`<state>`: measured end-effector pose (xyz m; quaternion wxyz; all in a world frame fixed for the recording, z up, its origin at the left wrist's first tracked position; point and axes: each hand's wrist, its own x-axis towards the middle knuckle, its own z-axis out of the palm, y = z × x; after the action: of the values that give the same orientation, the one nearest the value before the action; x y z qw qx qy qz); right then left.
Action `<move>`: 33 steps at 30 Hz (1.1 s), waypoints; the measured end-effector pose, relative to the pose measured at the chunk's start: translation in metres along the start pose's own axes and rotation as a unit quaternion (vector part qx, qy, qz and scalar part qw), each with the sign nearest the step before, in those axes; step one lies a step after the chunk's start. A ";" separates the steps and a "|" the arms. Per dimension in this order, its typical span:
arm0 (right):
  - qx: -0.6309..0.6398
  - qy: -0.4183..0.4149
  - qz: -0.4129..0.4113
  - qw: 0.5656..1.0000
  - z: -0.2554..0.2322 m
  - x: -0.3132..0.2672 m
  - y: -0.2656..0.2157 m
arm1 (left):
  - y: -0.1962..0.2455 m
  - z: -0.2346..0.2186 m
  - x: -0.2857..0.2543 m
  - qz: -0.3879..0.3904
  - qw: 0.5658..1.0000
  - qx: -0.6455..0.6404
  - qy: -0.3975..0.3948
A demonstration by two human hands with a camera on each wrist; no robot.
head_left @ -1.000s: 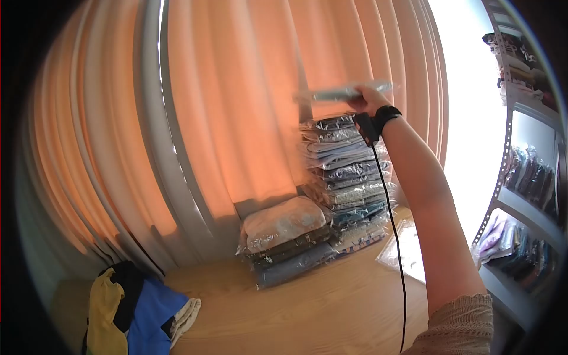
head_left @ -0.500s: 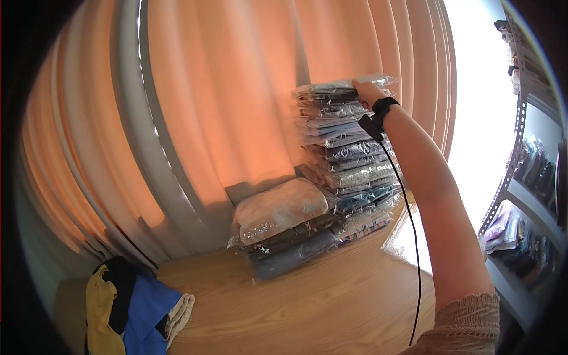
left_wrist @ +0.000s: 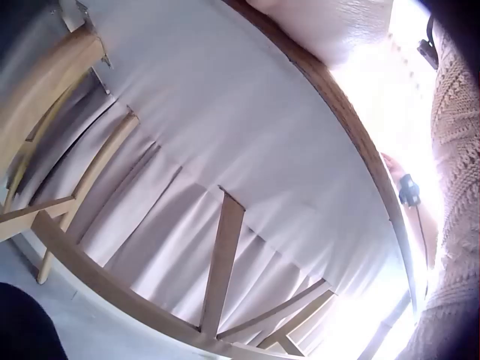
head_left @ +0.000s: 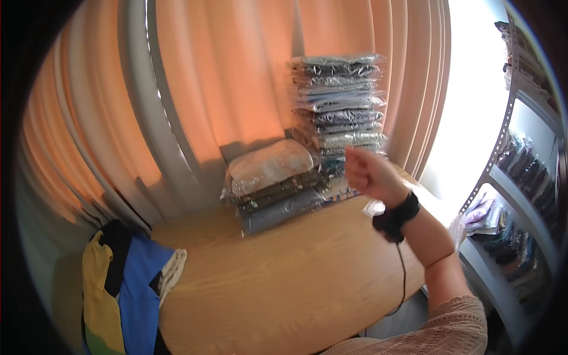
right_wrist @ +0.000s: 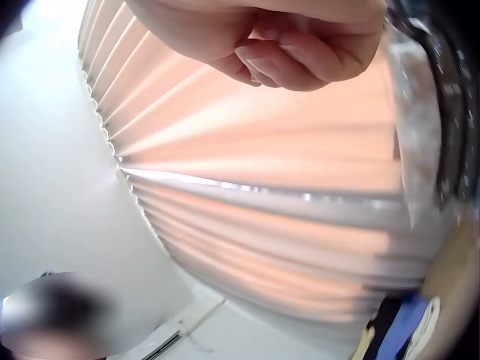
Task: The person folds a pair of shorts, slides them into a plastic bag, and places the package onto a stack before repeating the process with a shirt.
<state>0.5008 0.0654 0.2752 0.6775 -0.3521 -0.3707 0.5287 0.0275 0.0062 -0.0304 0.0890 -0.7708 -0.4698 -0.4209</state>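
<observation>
My right hand (head_left: 373, 176) is in front of the tall stack of folded clothes in clear plastic bags (head_left: 349, 121), overlapping its lower part in the head view. Its fingers (right_wrist: 296, 60) are loosely curled with nothing in them, as the right wrist view shows. A pale bagged garment (head_left: 337, 60) lies flat on top of the stack. Left of it stands a lower pile with a light, puffy bagged garment (head_left: 272, 167) on top. Part of my left hand (left_wrist: 330, 26) fills the upper edge of the left wrist view, below tabletop level; its fingers are hidden.
The wooden table (head_left: 278, 278) carries both piles. Unbagged blue, yellow and black clothes (head_left: 142, 269) lie at its left end. Orange curtains (head_left: 231, 77) hang behind. A metal shelf (head_left: 503, 139) with more bagged clothes stands right. A black cable (head_left: 404, 278) trails from the right wrist.
My right hand set the pale bagged garment on top of the tall stack and let go. It then came down and back toward me. The head view has tilted down.
</observation>
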 end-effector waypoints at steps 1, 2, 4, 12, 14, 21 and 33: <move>0.032 -0.031 0.025 0.999 0.009 -0.021 0.026 | 0.002 -0.002 -0.003 0.005 0.998 0.026 0.058; 0.030 -0.028 0.060 0.997 0.022 -0.040 0.051 | 0.004 -0.007 -0.005 -0.005 1.000 0.017 0.013; 0.043 -0.035 0.118 0.991 0.035 -0.060 0.088 | 0.003 -0.015 0.000 0.004 0.998 0.000 -0.063; 0.241 0.009 0.313 0.918 0.035 -0.053 0.266 | 0.016 -0.042 0.025 -0.184 0.964 -0.149 -0.121; 0.248 0.005 0.335 0.909 0.031 -0.050 0.284 | 0.008 -0.051 0.037 -0.287 0.856 -0.409 -0.136; 0.251 -0.031 0.283 0.925 0.012 -0.045 0.287 | -0.099 -0.110 0.112 -0.223 0.965 -0.114 -0.082; 0.262 -0.083 0.292 0.916 0.004 -0.042 0.293 | -0.254 -0.091 0.158 -0.309 0.900 0.183 -0.247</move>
<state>0.3571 0.0815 0.0174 0.5280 -0.2093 -0.1539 0.8085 -0.1946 0.1976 0.0772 -0.0254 -0.6361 -0.7602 -0.1297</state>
